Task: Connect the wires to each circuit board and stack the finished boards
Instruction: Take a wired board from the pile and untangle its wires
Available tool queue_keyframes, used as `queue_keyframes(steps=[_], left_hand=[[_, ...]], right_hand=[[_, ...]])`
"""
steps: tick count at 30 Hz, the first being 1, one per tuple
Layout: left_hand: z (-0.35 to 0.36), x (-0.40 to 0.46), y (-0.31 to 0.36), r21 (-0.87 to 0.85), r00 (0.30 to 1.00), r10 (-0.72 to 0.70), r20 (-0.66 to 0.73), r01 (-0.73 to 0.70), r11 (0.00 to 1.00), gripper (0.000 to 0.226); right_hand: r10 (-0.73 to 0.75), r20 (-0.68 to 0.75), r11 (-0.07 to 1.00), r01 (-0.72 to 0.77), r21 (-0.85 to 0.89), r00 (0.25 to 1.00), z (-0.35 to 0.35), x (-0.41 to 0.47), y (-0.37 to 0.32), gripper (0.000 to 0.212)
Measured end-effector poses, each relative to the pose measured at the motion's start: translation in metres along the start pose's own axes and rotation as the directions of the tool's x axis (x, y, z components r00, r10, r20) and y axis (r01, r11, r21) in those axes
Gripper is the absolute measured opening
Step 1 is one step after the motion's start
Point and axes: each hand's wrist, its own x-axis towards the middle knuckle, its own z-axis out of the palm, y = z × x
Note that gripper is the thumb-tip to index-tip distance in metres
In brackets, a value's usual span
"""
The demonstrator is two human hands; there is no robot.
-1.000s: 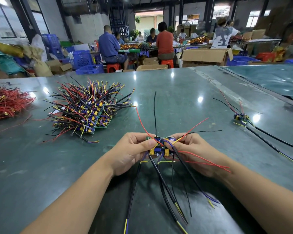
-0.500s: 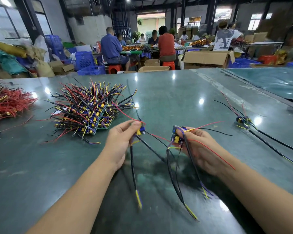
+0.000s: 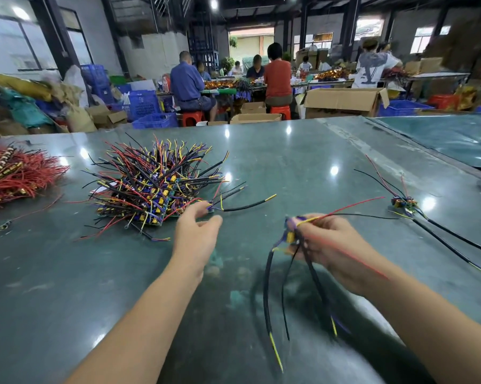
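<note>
My left hand [image 3: 196, 234] reaches toward the right edge of the stack of wired boards [image 3: 153, 187], thumb spread away from the fingers. A small wired circuit board [image 3: 211, 207] lies at its fingertips beside the stack, black yellow-tipped wires pointing right. My right hand [image 3: 330, 245] grips a second wired board [image 3: 290, 236] above the table, with its black, red and purple wires hanging down and sticking out to the right.
A heap of red wires [image 3: 14, 173] lies at the far left of the green table [image 3: 275, 162]. Another wired board [image 3: 402, 203] with long black leads lies at the right. Boxes, crates and seated people are beyond the table's far edge.
Both hands first held the boards together at the centre, then separated them. My left hand carried one board left to the stack and its fingers have opened; the right hand keeps the other.
</note>
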Motion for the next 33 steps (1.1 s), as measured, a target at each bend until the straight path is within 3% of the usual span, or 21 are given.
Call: queue_keyframes(steps=[2,4,6,9,13,16,18,22,26,33], left_hand=[[0.004,-0.014,0.009,-0.157,0.959,0.043,0.279,0.001,0.988,0.015],[0.009,-0.028,0.011,-0.214,0.822,0.071,0.565,0.064,0.975,0.012],[0.012,-0.036,0.008,-0.161,0.721,0.101,0.685,0.015,0.987,0.016],[0.014,-0.037,0.008,-0.166,0.716,0.11,0.689,0.009,0.986,0.013],[0.01,-0.033,0.009,-0.168,0.753,0.055,0.655,0.074,0.983,0.025],[0.006,-0.031,0.01,-0.136,0.756,0.034,0.654,0.074,0.988,0.031],[0.003,-0.03,0.011,-0.135,0.737,0.035,0.675,0.077,0.988,0.033],[-0.001,-0.028,0.009,-0.175,0.725,0.03,0.688,0.126,0.977,0.014],[-0.004,-0.029,0.006,-0.179,0.641,0.037,0.766,0.157,0.971,0.004],[-0.008,-0.022,0.003,-0.185,0.589,0.024,0.808,0.215,0.959,0.012]], right_hand=[[0.05,0.114,0.987,-0.032,-0.158,0.992,0.01,-0.005,0.005,0.01],[0.063,0.161,0.964,-0.018,-0.265,0.985,0.018,-0.009,0.008,0.01],[0.045,0.171,0.937,0.018,-0.349,0.984,0.02,-0.009,0.01,0.015],[0.051,0.204,0.945,0.019,-0.327,0.978,0.019,-0.01,0.008,0.013],[0.091,0.205,0.977,-0.047,-0.207,0.974,0.016,-0.011,0.003,0.006],[0.059,0.22,0.979,-0.014,-0.204,0.974,0.012,-0.01,0.002,0.005],[0.046,0.228,0.973,0.008,-0.231,0.973,0.011,-0.009,0.003,0.004],[0.056,0.28,0.95,0.035,-0.311,0.958,0.009,-0.009,0.002,0.011],[0.057,0.333,0.916,0.083,-0.392,0.941,0.007,-0.009,0.001,0.01],[0.027,0.37,0.937,0.106,-0.334,0.929,0.009,-0.009,0.003,0.008]])
